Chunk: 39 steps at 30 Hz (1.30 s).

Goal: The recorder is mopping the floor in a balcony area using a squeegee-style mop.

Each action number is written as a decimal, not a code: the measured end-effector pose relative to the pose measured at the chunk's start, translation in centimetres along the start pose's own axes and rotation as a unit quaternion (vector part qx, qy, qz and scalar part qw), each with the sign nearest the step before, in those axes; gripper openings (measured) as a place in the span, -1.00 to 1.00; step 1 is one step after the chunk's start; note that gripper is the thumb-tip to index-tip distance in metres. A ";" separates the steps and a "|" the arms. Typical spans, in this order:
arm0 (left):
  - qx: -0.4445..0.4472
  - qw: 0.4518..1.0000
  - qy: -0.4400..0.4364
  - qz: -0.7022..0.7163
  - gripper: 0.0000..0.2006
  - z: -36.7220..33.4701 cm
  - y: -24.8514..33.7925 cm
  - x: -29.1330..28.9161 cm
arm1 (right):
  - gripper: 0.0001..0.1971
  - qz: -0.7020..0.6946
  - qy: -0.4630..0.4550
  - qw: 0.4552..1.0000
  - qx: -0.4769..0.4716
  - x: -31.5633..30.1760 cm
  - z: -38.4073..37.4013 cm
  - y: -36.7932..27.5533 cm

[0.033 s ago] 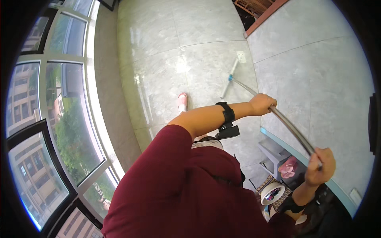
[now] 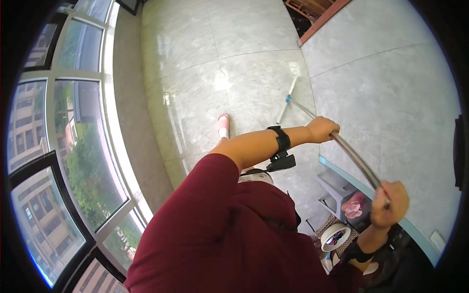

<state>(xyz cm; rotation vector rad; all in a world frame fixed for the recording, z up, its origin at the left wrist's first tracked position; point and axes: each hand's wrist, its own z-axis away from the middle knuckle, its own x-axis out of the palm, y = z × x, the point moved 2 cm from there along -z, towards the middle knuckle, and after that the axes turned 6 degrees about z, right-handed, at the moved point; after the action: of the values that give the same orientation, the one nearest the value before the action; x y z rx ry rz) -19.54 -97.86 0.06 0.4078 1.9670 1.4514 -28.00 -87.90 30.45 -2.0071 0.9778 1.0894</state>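
Observation:
My left hand [image 2: 323,129] is closed round the metal pole of a long-handled floor squeegee [image 2: 355,157], partway down it. Higher up, my right hand [image 2: 391,204] grips the pole near its end. The pole slopes away to the far left. Its head [image 2: 294,87], a narrow pale bar with a blue joint in the middle, rests on the grey tiled floor close to the wall at the right. A black strap with a small dark device [image 2: 282,161] is round my left forearm, and my right wrist wears a dark band too.
Tall windows [image 2: 78,151] line the left side above a grey wall. By my right side stand a grey stool [image 2: 336,195], pink slippers [image 2: 354,205] and a white round container [image 2: 335,238]. A wooden frame [image 2: 323,20] is at the far right. My pink shoe [image 2: 223,122] is on the floor.
The squeegee head has slid slightly to the right and nearer along the floor. My right hand has shifted a little left with the pole's end; my left hand is nearly still.

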 end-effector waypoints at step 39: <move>-0.361 0.848 0.272 -0.277 -0.86 28.6 -14.2 -37.0 | -0.83 -0.298 -0.277 0.913 -0.022 32.9 -23.5 -12.8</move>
<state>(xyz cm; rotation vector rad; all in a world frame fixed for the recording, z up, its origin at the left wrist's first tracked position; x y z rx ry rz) 28.52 -103.80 -6.50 -0.9205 1.5229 1.8558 4.40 -110.13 14.48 -1.6928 0.0331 1.2126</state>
